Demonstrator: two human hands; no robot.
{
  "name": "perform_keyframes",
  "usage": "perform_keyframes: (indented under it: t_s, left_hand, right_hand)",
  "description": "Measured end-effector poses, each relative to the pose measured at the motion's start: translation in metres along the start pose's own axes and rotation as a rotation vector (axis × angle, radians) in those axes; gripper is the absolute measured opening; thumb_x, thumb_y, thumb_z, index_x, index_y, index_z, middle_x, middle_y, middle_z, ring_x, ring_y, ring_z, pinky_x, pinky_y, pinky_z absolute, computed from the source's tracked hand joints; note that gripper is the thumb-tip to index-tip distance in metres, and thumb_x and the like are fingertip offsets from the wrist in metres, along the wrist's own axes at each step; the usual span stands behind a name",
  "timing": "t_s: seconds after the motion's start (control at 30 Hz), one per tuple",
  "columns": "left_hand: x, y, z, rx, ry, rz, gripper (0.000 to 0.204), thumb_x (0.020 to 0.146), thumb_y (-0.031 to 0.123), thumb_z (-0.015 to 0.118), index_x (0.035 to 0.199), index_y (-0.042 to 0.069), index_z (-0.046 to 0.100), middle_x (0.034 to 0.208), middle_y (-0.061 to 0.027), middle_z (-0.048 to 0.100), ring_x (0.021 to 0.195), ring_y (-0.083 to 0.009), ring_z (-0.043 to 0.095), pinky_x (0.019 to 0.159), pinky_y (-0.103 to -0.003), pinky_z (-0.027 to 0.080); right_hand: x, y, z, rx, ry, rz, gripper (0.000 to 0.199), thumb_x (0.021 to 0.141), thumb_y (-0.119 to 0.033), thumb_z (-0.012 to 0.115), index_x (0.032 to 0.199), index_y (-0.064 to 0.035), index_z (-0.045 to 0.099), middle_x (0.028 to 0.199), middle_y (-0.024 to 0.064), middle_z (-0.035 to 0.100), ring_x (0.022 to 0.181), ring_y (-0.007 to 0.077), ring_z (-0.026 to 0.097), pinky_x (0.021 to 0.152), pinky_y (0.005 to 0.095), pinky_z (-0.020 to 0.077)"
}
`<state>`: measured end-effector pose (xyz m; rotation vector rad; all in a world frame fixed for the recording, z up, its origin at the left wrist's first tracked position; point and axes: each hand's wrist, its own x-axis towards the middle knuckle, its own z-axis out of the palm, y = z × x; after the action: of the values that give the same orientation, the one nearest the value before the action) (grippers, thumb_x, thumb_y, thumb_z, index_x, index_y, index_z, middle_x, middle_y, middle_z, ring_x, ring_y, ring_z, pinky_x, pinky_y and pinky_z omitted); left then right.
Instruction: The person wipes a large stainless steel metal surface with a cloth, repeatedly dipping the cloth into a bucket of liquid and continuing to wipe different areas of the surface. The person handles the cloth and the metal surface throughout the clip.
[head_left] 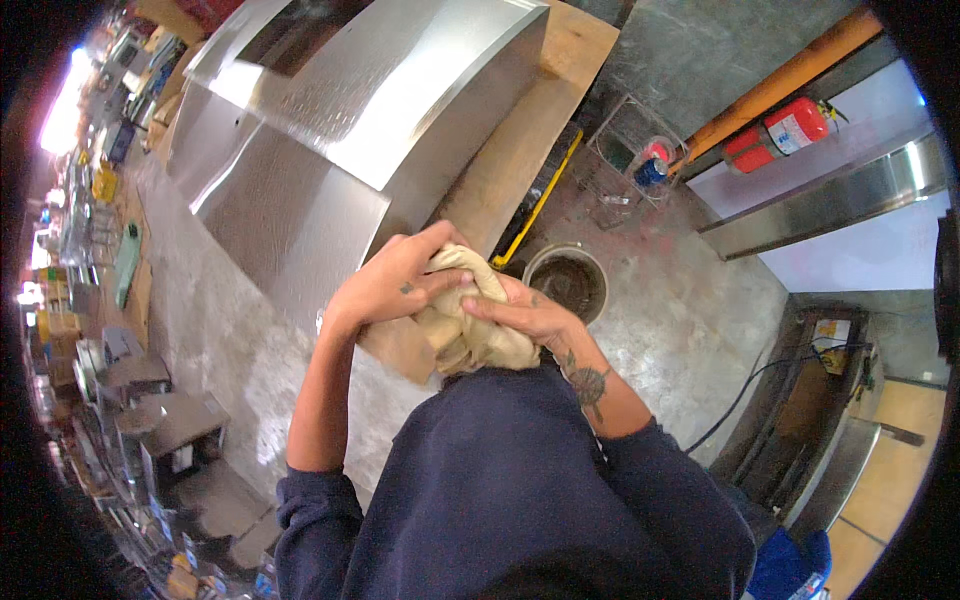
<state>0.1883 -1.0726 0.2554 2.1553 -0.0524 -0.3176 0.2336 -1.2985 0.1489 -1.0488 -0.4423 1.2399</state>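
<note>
A crumpled beige cloth (490,335) is bunched between my two hands, close to my body. My left hand (405,275) wraps over its upper left side, fingers closed on a folded edge. From the right, my right hand (530,312) grips the same cloth, thumb on top and the other fingers partly hidden behind it. Just past my right hand, a round bucket (572,283) with a pale rim and dark contents stands on the floor. Beyond my left hand lies a large, shiny bent sheet-metal piece (300,190), its surface speckled with what look like droplets.
The metal piece rests on a wooden tabletop (580,45). Beside it lies a long yellow bar (540,200). A wire rack (620,150) stands near a red fire extinguisher (775,137). A dark cable (745,400) runs at the right. Cluttered shelves line the left.
</note>
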Motion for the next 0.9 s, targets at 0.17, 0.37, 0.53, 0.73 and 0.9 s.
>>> perform_keyframes:
  t_s: [0.17, 0.37, 0.53, 0.73, 0.9]
  left_hand:
    - [0.078, -0.029, -0.049, 0.033, 0.580, -0.016, 0.033, 0.101, 0.025, 0.073, 0.120, -0.001, 0.065, 0.104, -0.0161, 0.075, 0.097, -0.0200, 0.071, 0.085, -0.036, 0.056]
    - [0.102, -0.115, -0.102, 0.456, 1.055, -0.153, 0.032, 0.110, 0.028, 0.060, 0.117, -0.002, 0.068, 0.100, -0.0099, 0.072, 0.090, -0.0164, 0.066, 0.085, -0.034, 0.054]
    - [0.123, -0.149, -0.092, 0.233, 1.142, -0.175, 0.034, 0.111, 0.031, 0.058, 0.118, -0.001, 0.067, 0.107, -0.0102, 0.070, 0.096, -0.0191, 0.065, 0.089, -0.036, 0.052]
    - [0.120, -0.139, -0.089, 0.250, 1.145, -0.144, 0.035, 0.113, 0.029, 0.051, 0.121, -0.004, 0.062, 0.113, -0.0170, 0.060, 0.096, -0.0243, 0.069, 0.077, -0.037, 0.062]
    - [0.119, -0.147, -0.090, 0.341, 1.148, -0.089, 0.040, 0.114, 0.032, 0.044, 0.118, -0.002, 0.065, 0.113, -0.0179, 0.065, 0.103, -0.0296, 0.059, 0.093, -0.044, 0.050]
  right_hand:
    - [0.054, -0.014, -0.112, 0.148, 0.523, -0.094, 0.039, 0.106, -0.035, 0.067, 0.131, -0.0051, 0.065, 0.111, -0.0001, 0.072, 0.096, 0.0103, 0.067, 0.084, 0.0306, 0.0573]
    - [0.163, -0.172, -0.258, -0.620, 1.065, -0.725, 0.052, 0.103, -0.032, 0.057, 0.144, -0.0006, 0.054, 0.135, 0.0285, 0.064, 0.121, 0.0450, 0.064, 0.105, 0.0483, 0.0490]
    - [0.246, -0.226, -0.318, -1.115, 0.998, -1.079, 0.051, 0.097, -0.023, 0.057, 0.142, 0.0008, 0.058, 0.147, 0.0322, 0.056, 0.137, 0.0495, 0.052, 0.118, 0.0518, 0.0400]
    - [0.242, -0.177, -0.233, -0.945, 0.810, -0.890, 0.050, 0.094, -0.015, 0.055, 0.142, -0.0015, 0.061, 0.158, 0.0308, 0.046, 0.148, 0.0487, 0.042, 0.128, 0.0535, 0.0253]
    - [0.209, -0.084, -0.082, -1.144, 0.734, -0.801, 0.070, 0.086, -0.001, 0.051, 0.156, -0.0066, 0.049, 0.169, 0.0250, 0.031, 0.155, 0.0472, 0.031, 0.130, 0.0569, 0.0199]
